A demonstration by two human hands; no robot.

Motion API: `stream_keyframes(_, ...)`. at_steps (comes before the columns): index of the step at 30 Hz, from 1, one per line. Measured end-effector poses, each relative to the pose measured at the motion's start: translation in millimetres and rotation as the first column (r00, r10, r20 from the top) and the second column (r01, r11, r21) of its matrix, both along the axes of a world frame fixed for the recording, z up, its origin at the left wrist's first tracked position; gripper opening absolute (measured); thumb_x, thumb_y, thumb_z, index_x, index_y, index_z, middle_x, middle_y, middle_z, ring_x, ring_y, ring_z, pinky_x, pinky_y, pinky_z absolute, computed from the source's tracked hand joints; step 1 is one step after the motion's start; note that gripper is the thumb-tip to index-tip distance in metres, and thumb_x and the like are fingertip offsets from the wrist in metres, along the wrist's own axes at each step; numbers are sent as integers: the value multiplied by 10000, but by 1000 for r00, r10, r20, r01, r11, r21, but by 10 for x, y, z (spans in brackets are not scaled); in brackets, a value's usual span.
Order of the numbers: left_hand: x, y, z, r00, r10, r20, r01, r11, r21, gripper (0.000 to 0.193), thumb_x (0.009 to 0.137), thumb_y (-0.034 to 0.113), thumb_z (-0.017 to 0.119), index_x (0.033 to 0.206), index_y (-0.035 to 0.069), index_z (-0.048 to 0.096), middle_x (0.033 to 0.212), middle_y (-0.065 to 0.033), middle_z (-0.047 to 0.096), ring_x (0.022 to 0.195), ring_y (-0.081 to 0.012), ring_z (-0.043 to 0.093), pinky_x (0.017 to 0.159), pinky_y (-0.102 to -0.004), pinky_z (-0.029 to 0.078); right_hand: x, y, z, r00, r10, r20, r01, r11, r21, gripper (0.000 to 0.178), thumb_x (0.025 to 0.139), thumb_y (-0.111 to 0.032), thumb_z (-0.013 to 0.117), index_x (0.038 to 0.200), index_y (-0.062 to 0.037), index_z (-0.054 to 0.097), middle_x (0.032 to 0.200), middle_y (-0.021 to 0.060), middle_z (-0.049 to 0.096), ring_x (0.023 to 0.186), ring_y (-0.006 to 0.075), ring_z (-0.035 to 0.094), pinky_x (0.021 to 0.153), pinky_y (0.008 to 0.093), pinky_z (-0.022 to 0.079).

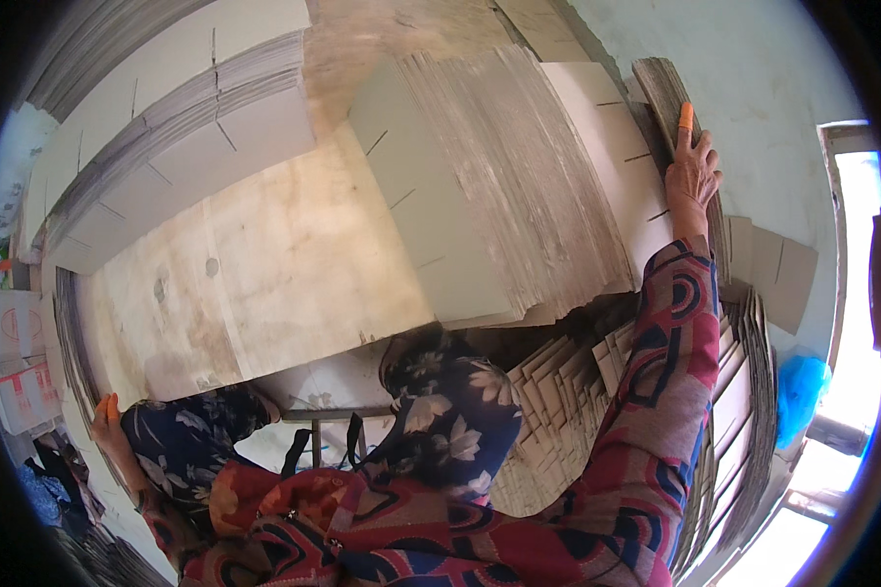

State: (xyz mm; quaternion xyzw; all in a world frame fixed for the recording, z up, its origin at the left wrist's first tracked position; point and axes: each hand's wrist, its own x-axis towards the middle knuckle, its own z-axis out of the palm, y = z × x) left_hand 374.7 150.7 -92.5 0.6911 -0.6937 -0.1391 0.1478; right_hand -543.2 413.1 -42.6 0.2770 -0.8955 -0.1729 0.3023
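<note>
Right hand [692, 168] reaches far out, fingers spread flat on edge of upright cardboard bundle [662, 93], beside leaning sheet stack [519, 186] on wooden surface [284, 264]. Left hand [108, 416] low at surface's left edge; grip unclear. Risk: bundle tips, fanned sheets slide off near edge; long one-handed reach gives weak control.

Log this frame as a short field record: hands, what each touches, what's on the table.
right hand: arm stretched out, palm on the edge of a stack of cardboard sheets at the far right; orange finger cot on one fingertip
left hand: at the table's left edge by a cardboard stack, orange-tipped finger; grip unclear
table: pale, stained wooden top
middle: fanned pile of slotted cardboard blanks
upper left: another stacked pile of blanks
below right: more cut cardboard pieces
</note>
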Motion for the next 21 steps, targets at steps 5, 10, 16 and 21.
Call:
stream_keyframes(5,65,9,-67,986,-145,82,157,974,-165,251,881,156,628,1044,-28,677,959,-159,700,822,-208,649,763,-305,491,391,-343,530,997,19,-72,-15,998,62,826,780,1,607,1458,-339,280,1278,127,447,986,294,566,743,518,471)
stream_keyframes(10,-305,35,-39,993,-108,42,112,988,-107,270,850,162,680,1026,-43,674,934,-186,697,832,-245,665,773,-316,498,1285,-838,1218,985,138,104,-128,987,-92,889,706,-75,731,1455,-305,310,1267,135,494,1086,303,556,802,451,494)
stream_keyframes(16,-228,22,-144,988,-143,50,151,964,-218,270,836,147,699,1016,-52,670,845,-190,684,693,-222,637,648,-315,486,2107,-1156,1595,330,645,690,-140,756,-639,943,516,-43,822,1380,-36,444,1040,113,684,936,191,644,848,323,499)
stream_keyframes(21,-249,58,-114,988,-154,5,151,961,-233,262,834,143,699,1001,-56,668,784,-185,670,617,-201,593,585,-310,463,2552,-1331,1390,145,659,738,-155,751,-641,811,521,-33,789,1287,-4,523,996,57,653,889,129,590,807,290,484)
